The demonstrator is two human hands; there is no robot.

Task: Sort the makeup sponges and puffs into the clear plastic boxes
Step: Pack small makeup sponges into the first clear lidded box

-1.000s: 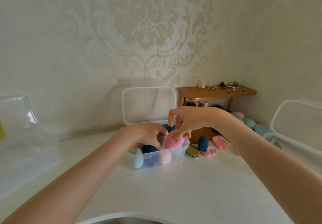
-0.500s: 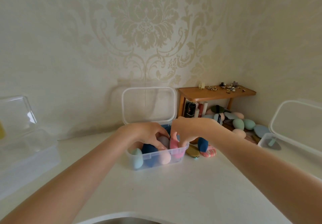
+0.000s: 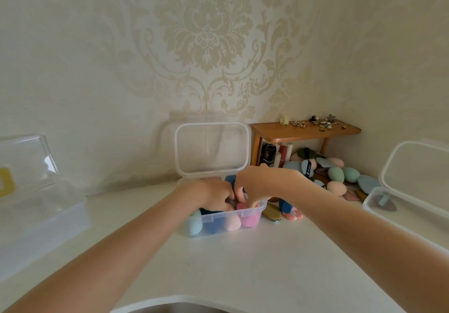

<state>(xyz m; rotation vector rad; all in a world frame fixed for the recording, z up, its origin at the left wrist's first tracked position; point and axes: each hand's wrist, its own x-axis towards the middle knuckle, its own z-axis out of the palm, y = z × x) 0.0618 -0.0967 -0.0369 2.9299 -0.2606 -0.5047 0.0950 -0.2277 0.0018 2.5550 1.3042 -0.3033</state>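
A clear plastic box (image 3: 252, 211) stands mid-table with its lid (image 3: 212, 148) propped open against the wall. It holds a light blue sponge (image 3: 194, 225), a pale pink one (image 3: 232, 222), dark blue ones and a pink sponge (image 3: 250, 220). Both hands reach into it. My right hand (image 3: 260, 183) points its fingers down and pinches the top of the pink sponge, which sits inside the box at the right end. My left hand (image 3: 211, 194) curls its fingers over a pale lilac sponge (image 3: 230, 202) beside it. My hands hide the box's middle.
An olive puff (image 3: 271, 211), a dark blue sponge (image 3: 285, 207) and a striped pink puff (image 3: 294, 215) lie right of the box. More puffs and sponges (image 3: 337, 172) are piled under a small wooden shelf (image 3: 303, 131). Open clear boxes stand at the far right (image 3: 369, 203) and far left (image 3: 36, 215).
My right hand brought the pink sponge down from above the rim into the right end of the box. My left hand stayed inside the box.
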